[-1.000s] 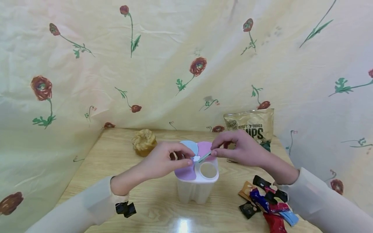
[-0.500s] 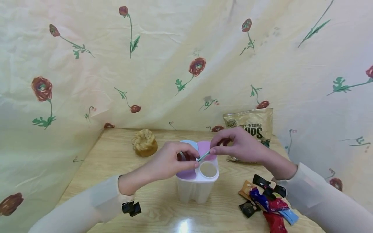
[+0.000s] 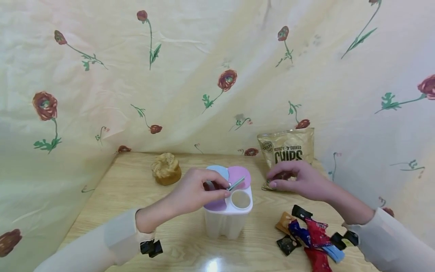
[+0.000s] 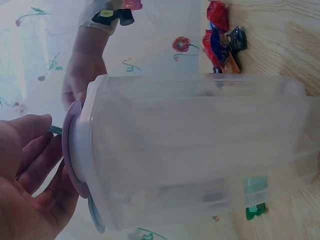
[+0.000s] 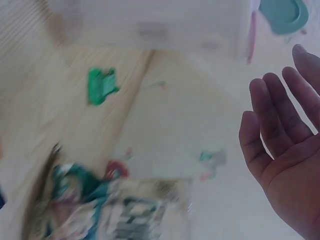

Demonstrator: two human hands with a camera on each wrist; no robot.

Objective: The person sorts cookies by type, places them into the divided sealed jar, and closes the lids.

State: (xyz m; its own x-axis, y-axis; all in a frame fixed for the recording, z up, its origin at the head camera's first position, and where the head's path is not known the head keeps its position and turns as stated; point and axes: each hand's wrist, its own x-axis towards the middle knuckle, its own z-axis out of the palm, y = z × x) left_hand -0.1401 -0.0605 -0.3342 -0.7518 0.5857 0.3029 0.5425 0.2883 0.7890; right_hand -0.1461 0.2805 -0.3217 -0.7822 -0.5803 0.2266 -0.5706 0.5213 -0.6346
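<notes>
A clear plastic container (image 3: 225, 223) stands upright on the table. Its white top carries blue (image 3: 217, 172), pink (image 3: 239, 176) and purple lids around an uncovered round opening (image 3: 240, 199). My left hand (image 3: 200, 190) pinches a teal lid (image 3: 236, 184) between thumb and fingers, tilted nearly edge-on above the top. In the right wrist view this lid's rounded face (image 5: 284, 15) shows. To the right of the container, my right hand (image 3: 300, 179) is held with loose fingers and nothing in them, overlapping the chips bag (image 3: 289, 145) in the head view.
Several wrapped snacks (image 3: 318, 233) lie in a pile at the right front. A brown bun (image 3: 165, 169) sits at the back left. Behind the container is a small green packet (image 5: 101, 86). A flowered cloth (image 3: 183, 75) hangs along the table's back edge.
My right hand has let go of the teal lid and moved right, towards the chips bag. My left hand has shifted slightly right and now holds the lid alone.
</notes>
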